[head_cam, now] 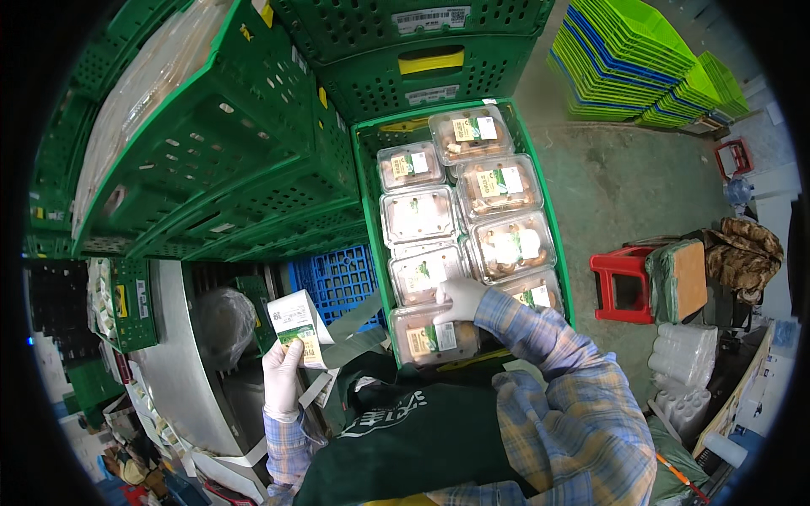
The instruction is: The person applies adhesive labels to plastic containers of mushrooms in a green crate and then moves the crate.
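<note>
In a white glove, my left hand (283, 373) grips a strip of printed labels (302, 332) between thumb and fingers. The strip curls at the top, and its pale backing trails down past my wrist. My right hand (461, 302), also gloved, rests over the near-left clear plastic clamshell box (417, 338), its thumb and finger apart near the lid's edge. That box bears a label. Several more clamshells of what look like mushrooms, such as this one (512, 246), fill a green plastic crate (528, 136) in two columns. My palm is hidden from view.
Stacked green crates (253, 145) rise on the left and beyond. A blue plastic pallet (335, 278) lies beside the crate. A steel counter (177, 373) stands left. To the right are a red stool (623, 284), plastic-wrapped rolls (683, 357) and nested lime-green baskets (620, 63).
</note>
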Action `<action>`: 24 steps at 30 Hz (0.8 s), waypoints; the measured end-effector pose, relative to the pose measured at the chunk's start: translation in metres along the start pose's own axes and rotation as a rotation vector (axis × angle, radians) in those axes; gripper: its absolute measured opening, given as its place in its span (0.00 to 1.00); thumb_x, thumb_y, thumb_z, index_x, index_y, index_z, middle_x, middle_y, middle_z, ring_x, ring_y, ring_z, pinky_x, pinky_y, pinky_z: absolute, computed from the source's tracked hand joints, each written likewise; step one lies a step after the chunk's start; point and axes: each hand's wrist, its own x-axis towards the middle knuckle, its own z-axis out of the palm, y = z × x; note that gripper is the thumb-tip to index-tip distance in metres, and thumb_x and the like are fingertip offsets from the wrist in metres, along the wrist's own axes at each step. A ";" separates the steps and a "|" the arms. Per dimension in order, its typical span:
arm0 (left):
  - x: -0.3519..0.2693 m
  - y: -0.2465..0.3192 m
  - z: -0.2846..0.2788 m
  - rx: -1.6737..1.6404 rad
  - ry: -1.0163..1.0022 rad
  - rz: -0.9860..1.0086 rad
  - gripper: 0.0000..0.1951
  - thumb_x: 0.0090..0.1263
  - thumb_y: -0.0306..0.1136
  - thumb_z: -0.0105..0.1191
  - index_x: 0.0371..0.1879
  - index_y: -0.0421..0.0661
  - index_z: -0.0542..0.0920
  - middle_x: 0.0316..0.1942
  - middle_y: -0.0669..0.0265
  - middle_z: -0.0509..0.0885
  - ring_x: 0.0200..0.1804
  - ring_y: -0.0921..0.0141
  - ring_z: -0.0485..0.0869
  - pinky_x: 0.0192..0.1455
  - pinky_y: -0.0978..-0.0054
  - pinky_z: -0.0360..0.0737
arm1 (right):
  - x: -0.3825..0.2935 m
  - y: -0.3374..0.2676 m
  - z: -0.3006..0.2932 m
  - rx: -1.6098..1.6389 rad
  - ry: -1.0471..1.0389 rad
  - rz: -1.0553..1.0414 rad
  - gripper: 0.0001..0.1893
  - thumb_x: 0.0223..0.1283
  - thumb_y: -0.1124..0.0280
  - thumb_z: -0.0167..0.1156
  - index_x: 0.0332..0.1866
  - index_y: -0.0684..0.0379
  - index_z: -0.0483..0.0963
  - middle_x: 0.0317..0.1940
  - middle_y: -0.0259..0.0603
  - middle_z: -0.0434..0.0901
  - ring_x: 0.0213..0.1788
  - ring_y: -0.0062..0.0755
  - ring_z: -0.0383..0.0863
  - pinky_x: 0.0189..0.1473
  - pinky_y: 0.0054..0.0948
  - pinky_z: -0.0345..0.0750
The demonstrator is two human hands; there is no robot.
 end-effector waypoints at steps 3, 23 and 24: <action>0.004 0.000 -0.002 0.003 -0.017 -0.020 0.13 0.76 0.32 0.49 0.52 0.38 0.78 0.43 0.69 0.84 0.39 0.81 0.80 0.43 0.84 0.76 | 0.002 0.001 -0.028 0.045 0.087 0.071 0.30 0.47 0.52 0.71 0.50 0.64 0.77 0.39 0.51 0.83 0.41 0.47 0.82 0.47 0.37 0.78; 0.361 0.016 0.309 0.593 -0.498 -0.154 0.33 0.64 0.60 0.58 0.54 0.39 0.80 0.56 0.57 0.81 0.58 0.64 0.77 0.65 0.70 0.68 | 0.013 0.112 -0.228 -0.504 0.518 0.633 0.44 0.40 0.33 0.67 0.60 0.55 0.75 0.71 0.47 0.60 0.71 0.45 0.59 0.69 0.41 0.63; 0.366 0.011 0.314 0.541 -0.519 -0.157 0.34 0.63 0.58 0.59 0.57 0.40 0.78 0.57 0.56 0.80 0.58 0.65 0.77 0.64 0.69 0.69 | 0.015 0.116 -0.229 -0.459 0.561 0.596 0.44 0.36 0.34 0.69 0.55 0.59 0.76 0.70 0.50 0.61 0.71 0.46 0.59 0.69 0.42 0.63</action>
